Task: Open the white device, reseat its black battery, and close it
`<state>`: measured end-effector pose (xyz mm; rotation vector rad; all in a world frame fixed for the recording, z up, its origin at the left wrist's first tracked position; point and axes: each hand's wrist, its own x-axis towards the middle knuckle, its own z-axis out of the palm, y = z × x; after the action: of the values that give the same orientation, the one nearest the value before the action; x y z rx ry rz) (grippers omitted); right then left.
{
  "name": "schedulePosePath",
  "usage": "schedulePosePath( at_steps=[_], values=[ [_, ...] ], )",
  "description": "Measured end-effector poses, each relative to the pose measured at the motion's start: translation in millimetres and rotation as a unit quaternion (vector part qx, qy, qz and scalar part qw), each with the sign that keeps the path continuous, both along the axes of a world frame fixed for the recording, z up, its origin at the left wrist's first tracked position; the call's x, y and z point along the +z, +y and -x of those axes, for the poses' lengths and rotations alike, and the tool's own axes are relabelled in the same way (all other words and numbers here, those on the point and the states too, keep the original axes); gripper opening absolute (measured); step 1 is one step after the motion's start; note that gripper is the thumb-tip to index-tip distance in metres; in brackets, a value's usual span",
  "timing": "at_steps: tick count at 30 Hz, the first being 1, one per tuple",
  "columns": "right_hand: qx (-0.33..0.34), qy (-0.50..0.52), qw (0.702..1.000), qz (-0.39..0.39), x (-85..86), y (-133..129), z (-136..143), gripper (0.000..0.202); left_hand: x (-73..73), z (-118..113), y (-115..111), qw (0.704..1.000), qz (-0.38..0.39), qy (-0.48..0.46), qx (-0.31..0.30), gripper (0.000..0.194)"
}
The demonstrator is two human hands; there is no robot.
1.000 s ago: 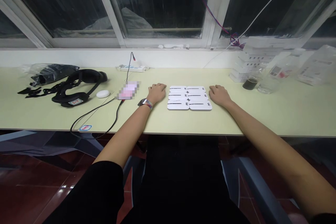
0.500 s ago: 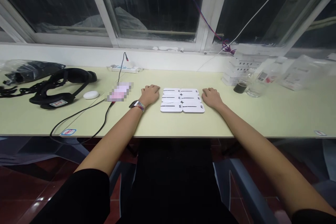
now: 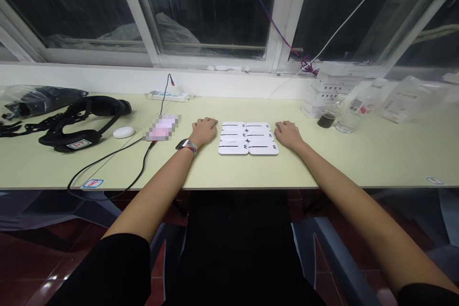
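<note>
Between my hands lie several white cards (image 3: 234, 147) with rounded corners, set edge to edge in two columns. Each carries a black line and a small black mark like a W or a sideways 3. My left hand (image 3: 205, 131) rests palm down on the table just left of the cards, its fingers loosely bent and apart, holding nothing. A watch (image 3: 182, 144) and a braided bracelet (image 3: 191, 146) circle that wrist. To the right of the cards my right hand (image 3: 288, 134) lies palm down, fingers slightly bent, also holding nothing. Neither hand touches the cards.
On the left of the pale table (image 3: 229, 172) are a black headset (image 3: 77, 138), a white oval case (image 3: 124, 132), a blurred-out phone-like thing (image 3: 163, 127) with a cable, and a power strip (image 3: 170, 96). White boxes (image 3: 313, 109), a dark-liquid cup (image 3: 326, 120) and a clear bottle (image 3: 346, 124) stand right.
The view has shifted very slightly. My hands and the cards stay where they were.
</note>
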<state>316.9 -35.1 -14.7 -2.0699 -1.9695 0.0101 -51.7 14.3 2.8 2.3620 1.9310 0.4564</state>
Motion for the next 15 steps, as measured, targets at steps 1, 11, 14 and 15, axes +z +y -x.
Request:
schedulePosePath(
  at_steps=[1, 11, 14, 15],
  values=[
    [0.000, 0.000, 1.000, 0.001, 0.2, -0.2, 0.1, 0.052, -0.1, 0.0, 0.1, 1.000, 0.001, -0.001, -0.001, 0.052],
    [-0.001, -0.006, 1.000, 0.007, 2.3, -0.7, 0.7, 0.051, 0.3, -0.1, 1.4, 1.000, 0.006, -0.009, 0.000, 0.052],
    [-0.001, -0.004, 1.000, 0.005, 2.1, -1.0, 1.0, 0.052, -0.7, 0.4, 2.2, 1.000, 0.006, -0.008, 0.003, 0.051],
    [-0.001, -0.003, 1.000, 0.005, 2.1, -1.3, 1.1, 0.052, -1.1, 0.5, 2.5, 1.000, 0.005, -0.008, 0.004, 0.051]
  ],
)
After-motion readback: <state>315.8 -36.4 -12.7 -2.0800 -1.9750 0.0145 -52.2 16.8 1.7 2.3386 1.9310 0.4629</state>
